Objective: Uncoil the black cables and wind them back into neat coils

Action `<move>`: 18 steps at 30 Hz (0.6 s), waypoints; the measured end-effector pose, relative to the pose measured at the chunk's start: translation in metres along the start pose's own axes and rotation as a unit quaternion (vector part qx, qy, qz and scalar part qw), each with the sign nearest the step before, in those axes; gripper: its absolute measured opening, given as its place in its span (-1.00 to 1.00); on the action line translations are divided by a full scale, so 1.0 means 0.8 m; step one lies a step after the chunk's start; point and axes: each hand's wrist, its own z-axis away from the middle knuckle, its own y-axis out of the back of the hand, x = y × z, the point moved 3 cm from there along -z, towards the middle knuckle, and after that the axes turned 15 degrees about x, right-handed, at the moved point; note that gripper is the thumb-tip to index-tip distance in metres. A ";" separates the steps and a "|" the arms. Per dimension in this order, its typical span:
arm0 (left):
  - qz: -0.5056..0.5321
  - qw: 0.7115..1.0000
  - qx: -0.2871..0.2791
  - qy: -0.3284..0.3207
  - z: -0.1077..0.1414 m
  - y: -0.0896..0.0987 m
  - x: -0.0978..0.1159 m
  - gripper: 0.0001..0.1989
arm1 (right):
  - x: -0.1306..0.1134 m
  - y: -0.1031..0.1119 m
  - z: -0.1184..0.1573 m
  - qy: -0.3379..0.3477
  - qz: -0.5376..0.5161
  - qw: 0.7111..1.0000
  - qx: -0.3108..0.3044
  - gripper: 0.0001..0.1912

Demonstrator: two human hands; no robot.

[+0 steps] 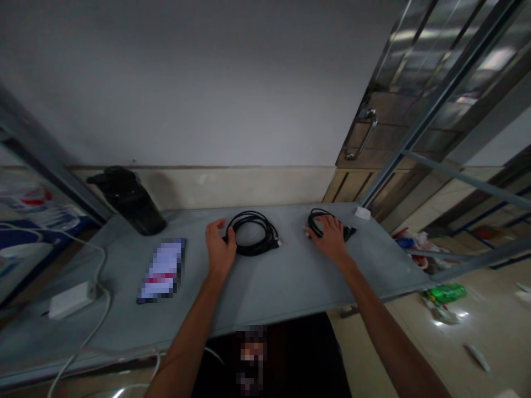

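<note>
A large coil of black cable lies on the grey tabletop, with a light connector tip at its right side. My left hand rests against the left edge of this coil, its thumb at the loops and its fingers apart from the thumb. Further right, my right hand covers a smaller coil of black cable, fingers over the loops and thumb to the left. Part of this coil is hidden under the hand, and its ends stick out on both sides.
On the grey table are a blurred-out phone, a black bottle, a white adapter with a white cord, and a small white block. Metal frame posts flank the table. A door handle and a green package are to the right.
</note>
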 end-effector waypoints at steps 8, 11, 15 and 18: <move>0.016 1.000 -0.020 -0.007 0.003 -0.001 0.010 -0.70 | 0.056 0.002 0.043 0.016 -0.027 0.998 -0.057 -0.36; 0.017 1.000 -0.024 -0.005 0.003 0.002 0.012 -0.71 | 0.053 0.001 0.039 0.017 -0.037 0.997 -0.065 -0.36; 0.019 0.999 -0.026 0.011 0.004 0.005 0.014 -0.72 | 0.057 0.005 0.035 -0.012 -0.032 0.998 -0.052 -0.30; 0.027 0.999 -0.024 0.024 0.004 0.005 0.016 -0.74 | 0.058 0.008 0.034 -0.049 -0.027 0.998 -0.032 -0.27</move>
